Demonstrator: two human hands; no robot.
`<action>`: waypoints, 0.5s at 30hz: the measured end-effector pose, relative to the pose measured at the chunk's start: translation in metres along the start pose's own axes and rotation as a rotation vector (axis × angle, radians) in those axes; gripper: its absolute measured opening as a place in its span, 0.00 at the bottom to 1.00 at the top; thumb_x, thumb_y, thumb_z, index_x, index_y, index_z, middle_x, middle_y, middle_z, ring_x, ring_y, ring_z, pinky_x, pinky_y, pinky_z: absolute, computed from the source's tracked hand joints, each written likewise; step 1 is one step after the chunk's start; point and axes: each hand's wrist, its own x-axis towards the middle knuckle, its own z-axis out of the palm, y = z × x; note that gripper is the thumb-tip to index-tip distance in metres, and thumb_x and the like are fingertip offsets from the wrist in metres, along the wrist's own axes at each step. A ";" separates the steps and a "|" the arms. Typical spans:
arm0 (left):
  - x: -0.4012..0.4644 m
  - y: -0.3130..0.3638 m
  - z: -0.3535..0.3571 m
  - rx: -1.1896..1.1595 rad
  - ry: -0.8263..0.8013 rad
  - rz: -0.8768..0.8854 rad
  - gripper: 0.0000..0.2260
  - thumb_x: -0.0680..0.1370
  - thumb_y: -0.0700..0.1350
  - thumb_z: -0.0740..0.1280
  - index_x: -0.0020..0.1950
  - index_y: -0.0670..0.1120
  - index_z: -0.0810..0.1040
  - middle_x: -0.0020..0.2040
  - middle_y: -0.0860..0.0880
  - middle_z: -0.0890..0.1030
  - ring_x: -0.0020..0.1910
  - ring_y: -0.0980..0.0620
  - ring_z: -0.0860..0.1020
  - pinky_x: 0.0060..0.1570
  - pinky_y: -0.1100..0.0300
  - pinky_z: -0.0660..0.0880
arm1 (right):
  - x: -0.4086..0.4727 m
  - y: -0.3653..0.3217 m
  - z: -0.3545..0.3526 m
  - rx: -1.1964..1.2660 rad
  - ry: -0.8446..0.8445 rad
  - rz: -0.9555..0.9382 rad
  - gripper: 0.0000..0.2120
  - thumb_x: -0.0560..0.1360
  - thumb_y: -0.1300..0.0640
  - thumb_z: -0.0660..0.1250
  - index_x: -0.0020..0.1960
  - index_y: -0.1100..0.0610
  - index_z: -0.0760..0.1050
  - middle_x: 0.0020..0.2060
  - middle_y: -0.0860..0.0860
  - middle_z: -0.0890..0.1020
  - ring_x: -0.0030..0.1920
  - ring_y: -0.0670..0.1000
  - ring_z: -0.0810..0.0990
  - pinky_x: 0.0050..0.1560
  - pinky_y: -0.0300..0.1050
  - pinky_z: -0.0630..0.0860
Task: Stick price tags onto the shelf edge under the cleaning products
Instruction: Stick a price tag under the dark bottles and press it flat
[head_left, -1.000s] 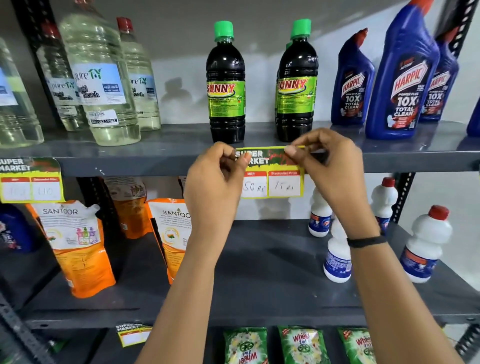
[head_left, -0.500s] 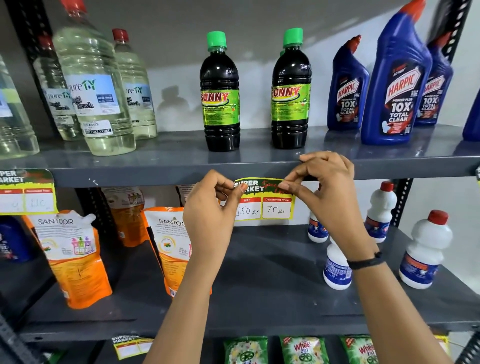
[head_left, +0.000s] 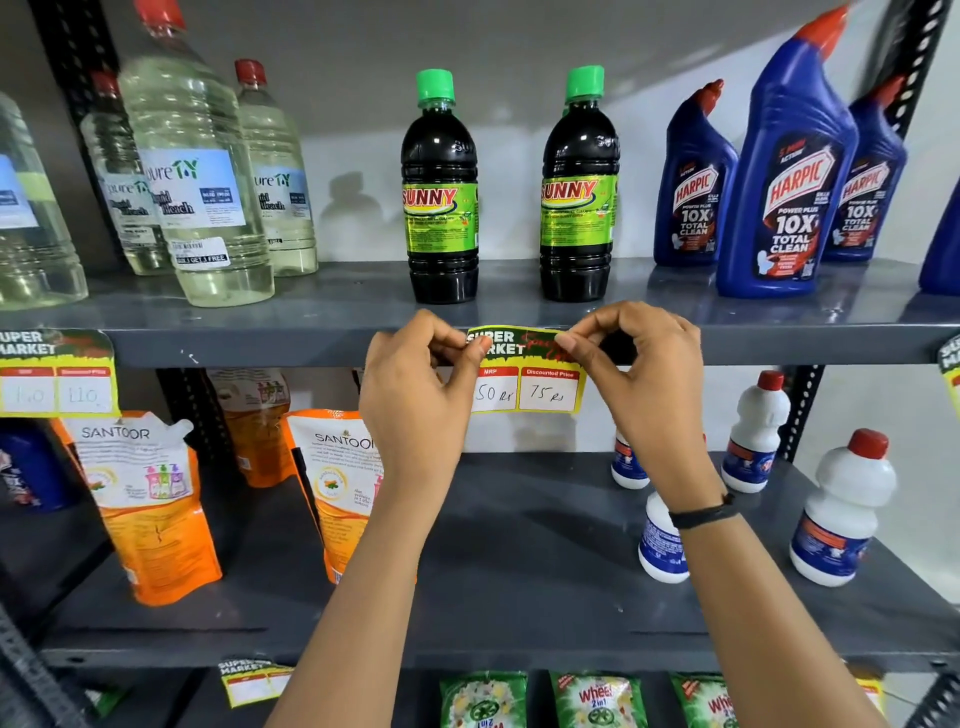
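Both hands raised — left hand (head_left: 415, 395), right hand (head_left: 644, 374) — pinching price tag (head_left: 527, 382)

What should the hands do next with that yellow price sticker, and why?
Probably press the price tag's top strip flat against the shelf edge. The left hand and right hand pinch its upper corners right at the edge, under the two Sunny bottles.

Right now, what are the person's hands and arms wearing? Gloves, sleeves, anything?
Both hands are bare: no gloves on the left hand or right hand. Forearms show no sleeves. Only item worn: a thin black wristband on the right wrist. No rings visible.
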 end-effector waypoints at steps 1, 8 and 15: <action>0.001 0.000 0.002 0.042 0.014 0.015 0.08 0.72 0.50 0.72 0.41 0.47 0.76 0.36 0.55 0.78 0.42 0.50 0.74 0.37 0.54 0.72 | 0.000 0.000 0.002 -0.023 0.016 -0.001 0.04 0.70 0.53 0.72 0.40 0.51 0.77 0.36 0.47 0.81 0.39 0.47 0.76 0.52 0.45 0.63; 0.000 -0.004 0.020 0.215 -0.066 0.263 0.09 0.77 0.51 0.63 0.55 0.51 0.77 0.56 0.53 0.80 0.58 0.51 0.75 0.62 0.52 0.60 | -0.008 0.001 0.012 -0.234 0.020 -0.057 0.11 0.75 0.52 0.66 0.56 0.52 0.78 0.54 0.49 0.81 0.55 0.50 0.75 0.58 0.43 0.58; -0.004 -0.002 0.035 0.270 0.013 0.205 0.09 0.78 0.53 0.61 0.49 0.50 0.76 0.46 0.51 0.82 0.51 0.49 0.77 0.65 0.51 0.59 | -0.007 -0.005 0.021 -0.279 0.094 0.013 0.09 0.75 0.50 0.65 0.51 0.52 0.79 0.45 0.50 0.82 0.50 0.53 0.76 0.58 0.46 0.60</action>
